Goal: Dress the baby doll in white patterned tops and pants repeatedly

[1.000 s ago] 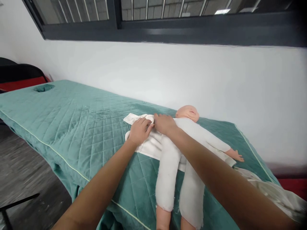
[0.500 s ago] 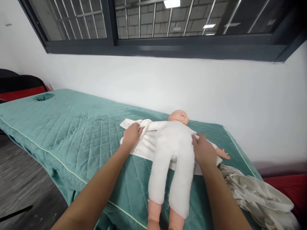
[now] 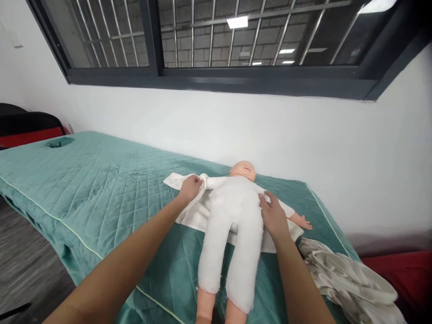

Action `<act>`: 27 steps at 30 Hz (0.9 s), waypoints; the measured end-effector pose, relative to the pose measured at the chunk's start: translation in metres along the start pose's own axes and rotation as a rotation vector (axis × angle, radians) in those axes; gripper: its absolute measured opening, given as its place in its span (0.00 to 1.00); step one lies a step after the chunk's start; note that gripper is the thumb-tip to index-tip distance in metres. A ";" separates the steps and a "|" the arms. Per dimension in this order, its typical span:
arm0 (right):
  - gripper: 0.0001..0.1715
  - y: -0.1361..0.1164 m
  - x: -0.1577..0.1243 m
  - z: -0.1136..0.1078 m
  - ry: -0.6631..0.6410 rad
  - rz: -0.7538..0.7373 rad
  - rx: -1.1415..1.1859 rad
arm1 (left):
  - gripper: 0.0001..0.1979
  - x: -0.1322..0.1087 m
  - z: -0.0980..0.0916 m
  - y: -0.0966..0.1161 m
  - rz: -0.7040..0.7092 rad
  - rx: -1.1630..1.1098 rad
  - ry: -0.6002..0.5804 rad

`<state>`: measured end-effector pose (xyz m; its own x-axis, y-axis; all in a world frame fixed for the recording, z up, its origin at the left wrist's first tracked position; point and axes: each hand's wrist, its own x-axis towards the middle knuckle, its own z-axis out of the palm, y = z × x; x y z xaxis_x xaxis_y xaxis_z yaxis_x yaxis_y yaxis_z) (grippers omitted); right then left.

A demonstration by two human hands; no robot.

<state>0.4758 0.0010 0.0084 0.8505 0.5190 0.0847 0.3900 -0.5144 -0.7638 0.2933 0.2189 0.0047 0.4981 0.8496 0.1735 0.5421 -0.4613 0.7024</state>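
A baby doll (image 3: 232, 220) with a white cloth body lies on its back on a white garment (image 3: 192, 216) spread over the green quilted bed (image 3: 101, 180). Its bare head (image 3: 242, 171) points toward the wall. My left hand (image 3: 189, 188) is closed on the garment's edge beside the doll's covered arm. My right hand (image 3: 272, 216) lies flat with fingers spread on the doll's side, close to its bare arm (image 3: 300, 220).
A crumpled beige cloth (image 3: 347, 279) is heaped at the bed's right end. The bed has a face hole (image 3: 60, 142) at the far left. A white wall and barred window run behind. Dark floor lies at the left, red padding at the right.
My right hand left the garment by the doll's left shoulder and crossed to its right side, then slid slightly up. My left hand stayed on the garment and curled on its edge.
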 end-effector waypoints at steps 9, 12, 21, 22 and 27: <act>0.41 0.008 0.007 0.012 -0.045 0.020 0.251 | 0.12 0.012 0.011 0.030 0.070 0.052 0.036; 0.42 0.002 0.006 0.019 -0.076 0.030 0.381 | 0.11 0.018 0.011 0.045 0.148 0.068 0.003; 0.46 -0.016 0.000 0.038 -0.261 -0.028 0.520 | 0.09 0.015 0.003 0.079 0.296 0.130 -0.037; 0.46 -0.015 0.000 0.040 -0.274 -0.032 0.518 | 0.09 0.009 0.002 0.084 0.311 0.145 -0.049; 0.46 -0.013 -0.002 0.043 -0.287 -0.054 0.501 | 0.10 -0.039 -0.012 0.099 0.428 0.313 -0.133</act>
<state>0.4537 0.0355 -0.0092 0.6767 0.7362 0.0085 0.1562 -0.1323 -0.9788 0.3196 0.1429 0.0758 0.7885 0.5390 0.2961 0.4375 -0.8300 0.3458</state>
